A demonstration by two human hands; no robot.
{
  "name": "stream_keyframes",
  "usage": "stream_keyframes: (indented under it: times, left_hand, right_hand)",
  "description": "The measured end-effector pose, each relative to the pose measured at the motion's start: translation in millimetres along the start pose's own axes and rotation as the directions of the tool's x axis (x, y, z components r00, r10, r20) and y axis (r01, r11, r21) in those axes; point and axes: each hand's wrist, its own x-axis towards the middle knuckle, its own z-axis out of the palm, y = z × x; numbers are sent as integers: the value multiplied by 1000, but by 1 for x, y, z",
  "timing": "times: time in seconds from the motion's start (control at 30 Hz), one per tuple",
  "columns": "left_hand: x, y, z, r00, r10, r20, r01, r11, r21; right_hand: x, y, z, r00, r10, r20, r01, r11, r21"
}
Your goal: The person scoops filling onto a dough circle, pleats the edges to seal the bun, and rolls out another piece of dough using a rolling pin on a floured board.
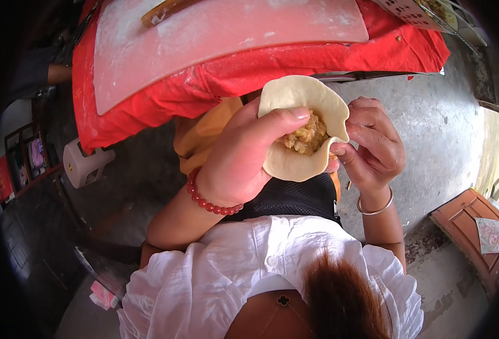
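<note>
A round dough wrapper lies across my left hand, which cups it from beneath. My left thumb presses on the mound of minced filling at its centre. On the right edge of the wrapper, my right hand pinches the rim between thumb and fingers, where a small fold stands up. The rest of the rim is spread open around the filling. Most of my left fingers are hidden under the dough. Both hands are held above my lap, just off the near edge of the table.
A red cloth covers the table, with a floured pink mat on it. A wooden rolling pin rests on the mat. Filling shows in a container at top right. A plastic stool stands left; another person's arm is beyond.
</note>
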Motion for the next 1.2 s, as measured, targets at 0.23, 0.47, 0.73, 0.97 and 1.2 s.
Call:
stream_keyframes:
  times: [0.23,0.47,0.73,0.97,1.2]
  left_hand:
    - [-9,-8,9,993,60,-100,-37,976,214]
    - [-13,-10,5,997,14,-70,7,957,291]
    - [-13,-23,1,993,93,-70,-67,949,308]
    - [-10,-22,2,982,183,-57,-159,944,289]
    - [-14,-19,1,990,136,-26,-119,931,345]
  right_hand:
    - [2,-9,9,998,-67,4,67,986,-150]
    - [1,-17,10,990,-132,52,142,933,-332]
    - [-2,-23,12,996,-90,28,94,939,-331]
    - [-8,-43,26,872,430,-234,-407,902,142]
    - [-4,-32,21,994,76,-76,-90,973,-212]
